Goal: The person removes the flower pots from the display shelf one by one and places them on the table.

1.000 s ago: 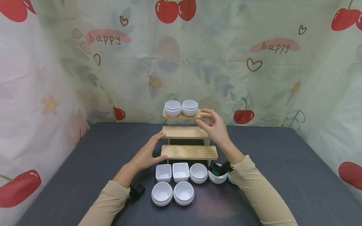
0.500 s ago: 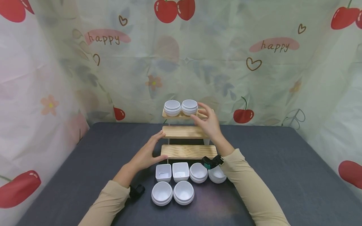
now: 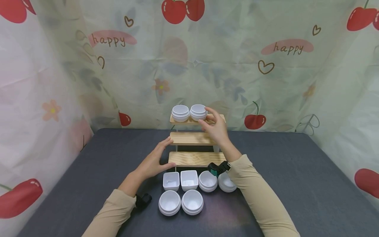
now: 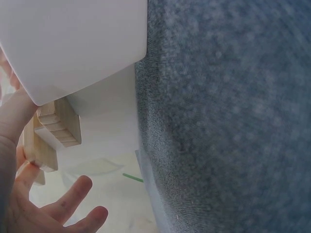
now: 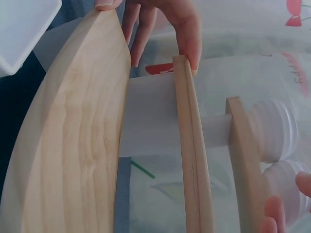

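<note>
A three-step wooden display stand (image 3: 195, 159) has pale boards on white supports. Two white round bowls, a left one (image 3: 180, 114) and a right one (image 3: 198, 113), stand side by side on its top board. My right hand (image 3: 217, 130) reaches over the top board's right part, its thumb and index finger apart around the right bowl's near side, fingertips right at it. My left hand (image 3: 152, 162) rests at the stand's left end, fingers at the middle board and thumb on the lower board's corner. In the left wrist view, other fingers (image 4: 73, 196) spread free.
Before the stand are two square white bowls, one (image 3: 171, 181) left of the other (image 3: 189, 180), and several round bowls (image 3: 192, 202). The right sleeve (image 3: 257, 191) partly covers one round bowl (image 3: 226, 183). A printed curtain (image 3: 225, 65) hangs behind the dark table (image 3: 281, 177).
My right hand has moved left from beside the right bowl until its fingertips are at it; during the last half second it barely shifts. The left hand and the bowls stay where they were.
</note>
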`<state>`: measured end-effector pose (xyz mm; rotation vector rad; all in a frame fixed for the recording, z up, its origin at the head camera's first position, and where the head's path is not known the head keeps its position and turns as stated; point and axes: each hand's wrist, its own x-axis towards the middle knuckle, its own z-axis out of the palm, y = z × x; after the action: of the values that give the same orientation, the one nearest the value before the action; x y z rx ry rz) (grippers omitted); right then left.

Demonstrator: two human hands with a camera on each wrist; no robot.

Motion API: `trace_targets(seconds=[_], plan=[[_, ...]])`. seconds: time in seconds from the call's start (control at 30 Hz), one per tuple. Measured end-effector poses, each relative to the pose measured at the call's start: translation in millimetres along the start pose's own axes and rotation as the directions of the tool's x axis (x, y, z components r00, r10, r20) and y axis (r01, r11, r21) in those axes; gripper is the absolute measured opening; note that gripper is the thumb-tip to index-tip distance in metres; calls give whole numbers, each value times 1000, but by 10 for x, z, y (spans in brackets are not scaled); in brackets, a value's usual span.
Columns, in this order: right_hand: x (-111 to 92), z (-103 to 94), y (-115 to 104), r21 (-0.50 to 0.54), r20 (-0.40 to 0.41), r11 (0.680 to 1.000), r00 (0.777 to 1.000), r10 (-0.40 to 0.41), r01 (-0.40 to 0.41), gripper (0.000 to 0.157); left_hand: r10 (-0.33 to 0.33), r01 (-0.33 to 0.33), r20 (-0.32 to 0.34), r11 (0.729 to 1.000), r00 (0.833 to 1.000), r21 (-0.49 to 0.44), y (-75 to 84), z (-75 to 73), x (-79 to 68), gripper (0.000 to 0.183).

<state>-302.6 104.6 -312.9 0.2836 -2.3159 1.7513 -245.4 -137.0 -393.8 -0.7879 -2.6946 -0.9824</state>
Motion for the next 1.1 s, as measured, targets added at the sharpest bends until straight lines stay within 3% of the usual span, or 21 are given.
trace_targets(seconds=[0.27, 0.7, 1.1], plan=[[25, 23, 41, -19, -20, 1000, 1000, -17, 17, 51, -5, 5, 4, 1000, 1000, 1, 4, 0, -3, 85], [44, 50, 28, 47, -86, 999, 996, 7, -3, 45, -23, 23, 22, 1000, 999, -4, -18, 14, 9, 86], [25, -6, -11, 97, -75, 995, 997, 1, 6, 46, -5, 5, 4, 1000, 1000, -3, -21, 12, 10, 86]])
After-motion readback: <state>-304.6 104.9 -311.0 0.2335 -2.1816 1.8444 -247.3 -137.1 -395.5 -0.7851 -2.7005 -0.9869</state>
